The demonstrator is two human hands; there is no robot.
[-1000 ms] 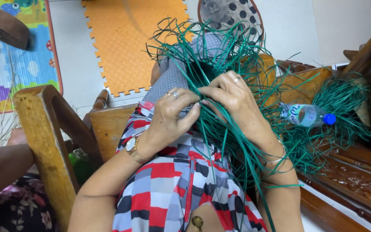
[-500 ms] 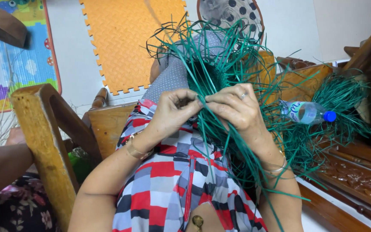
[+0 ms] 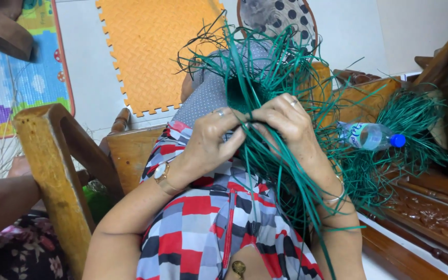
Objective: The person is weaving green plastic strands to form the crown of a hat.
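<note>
My left hand [image 3: 211,142] and my right hand [image 3: 286,124] meet over a bunch of thin green strands [image 3: 265,78] held up over my lap. Fingers of both hands pinch the strands where they gather into a dark green woven centre [image 3: 242,96]. Loose ends fan out upward and hang down over my right wrist. A gold watch sits on my left wrist, a bangle on my right. My red, grey and white checked dress [image 3: 208,228] fills the lower middle of the view.
A wooden chair arm [image 3: 52,166] rises at the left, with another person's arm [image 3: 1,202] beyond it. A plastic bottle with a blue cap [image 3: 369,136] lies on a carved wooden bench [image 3: 431,207] beside another heap of green strands [image 3: 416,129]. An orange foam mat [image 3: 156,46] lies beyond.
My hands have drawn closer together over the woven centre and dropped slightly. The strands have shifted with them.
</note>
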